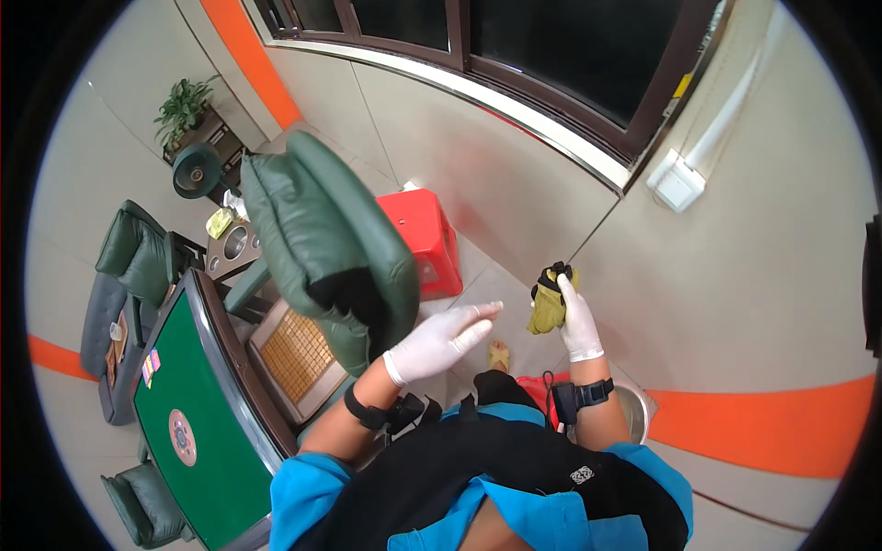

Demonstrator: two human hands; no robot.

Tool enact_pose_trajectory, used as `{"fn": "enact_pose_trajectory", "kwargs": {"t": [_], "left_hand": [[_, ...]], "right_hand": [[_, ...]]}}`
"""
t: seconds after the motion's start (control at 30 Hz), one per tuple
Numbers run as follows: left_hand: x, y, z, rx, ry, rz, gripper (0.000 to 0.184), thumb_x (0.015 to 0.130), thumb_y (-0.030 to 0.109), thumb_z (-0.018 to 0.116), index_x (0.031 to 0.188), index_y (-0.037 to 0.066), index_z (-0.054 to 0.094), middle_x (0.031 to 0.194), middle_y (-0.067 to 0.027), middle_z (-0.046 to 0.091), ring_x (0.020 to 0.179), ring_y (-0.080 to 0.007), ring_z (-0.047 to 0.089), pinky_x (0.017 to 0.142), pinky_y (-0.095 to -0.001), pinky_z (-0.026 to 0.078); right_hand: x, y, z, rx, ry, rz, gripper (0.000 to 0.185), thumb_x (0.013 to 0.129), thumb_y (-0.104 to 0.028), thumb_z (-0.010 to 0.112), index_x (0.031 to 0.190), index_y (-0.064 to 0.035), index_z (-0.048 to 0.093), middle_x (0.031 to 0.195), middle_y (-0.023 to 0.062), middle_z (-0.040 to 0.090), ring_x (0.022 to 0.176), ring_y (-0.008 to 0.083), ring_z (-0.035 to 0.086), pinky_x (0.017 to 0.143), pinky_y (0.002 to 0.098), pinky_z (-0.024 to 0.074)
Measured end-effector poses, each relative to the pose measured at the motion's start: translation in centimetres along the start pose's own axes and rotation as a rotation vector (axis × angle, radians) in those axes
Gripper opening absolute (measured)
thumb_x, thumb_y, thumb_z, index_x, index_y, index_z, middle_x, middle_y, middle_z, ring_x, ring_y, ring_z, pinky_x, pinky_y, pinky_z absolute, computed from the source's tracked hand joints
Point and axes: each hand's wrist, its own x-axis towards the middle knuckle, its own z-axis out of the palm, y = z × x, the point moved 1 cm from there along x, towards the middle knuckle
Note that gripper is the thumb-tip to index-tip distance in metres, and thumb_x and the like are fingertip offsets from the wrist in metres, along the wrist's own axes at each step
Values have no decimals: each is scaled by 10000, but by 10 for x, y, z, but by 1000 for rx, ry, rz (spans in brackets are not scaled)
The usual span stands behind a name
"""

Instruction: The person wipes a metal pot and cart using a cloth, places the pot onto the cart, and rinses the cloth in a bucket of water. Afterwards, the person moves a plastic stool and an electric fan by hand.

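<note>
My right hand (577, 321), in a white glove, is closed on a crumpled yellow-green and black cloth (548, 308), held out in front of the wall. Part of the cloth is hidden behind the fingers. My left hand (445, 343), also white-gloved, is stretched out with nothing in it, its fingers pointing toward the cloth. Close beside that hand is the padded back of a green leather chair (335, 239), with a black patch low on its side.
A red plastic stool (428, 241) stands by the wall under the window (551, 50). On the left is a green-topped game table (197, 404), with more chairs (138, 253) around it. Near my right forearm, a metal basin (638, 409) partly shows.
</note>
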Motion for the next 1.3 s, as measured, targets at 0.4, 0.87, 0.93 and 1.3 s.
{"fn": "enact_pose_trajectory", "kwargs": {"t": [0.4, 0.87, 0.93, 1.3], "left_hand": [[96, 29, -126, 172, 507, -176, 332, 955, 89, 450, 1251, -43, 521, 1173, -140, 605, 1093, -191, 569, 969, -308, 423], [78, -8, -178, -92, 1100, -226, 358, 920, 23, 391, 1247, -51, 518, 1162, -160, 598, 1094, -221, 572, 986, -325, 409], [73, -10, -182, -82, 1095, -276, 372, 914, 20, 374, 1251, -60, 509, 1170, -163, 590, 1096, -226, 567, 996, -336, 405], [66, -18, -192, -164, 1155, -343, 343, 906, 68, 392, 1189, -41, 553, 1075, -181, 637, 992, -271, 629, 919, -353, 460]], "right_hand": [[169, -56, -4, 159, -104, 198, 368, 936, -385, 541, 1111, -61, 545, 955, 85, 612, 862, 221, 622, 730, 355, 532], [352, 24, 134, -182, -558, 488, 350, 944, -316, 540, 1108, -13, 601, 1013, 74, 649, 894, 153, 623, 799, 278, 489], [367, 34, 156, -315, -598, 555, 357, 931, -316, 558, 1125, -19, 592, 1022, 71, 647, 895, 149, 618, 804, 274, 484], [448, 167, 211, -731, -815, 939, 442, 871, -354, 603, 1106, 20, 603, 980, 110, 669, 854, 193, 649, 737, 307, 514]]}}
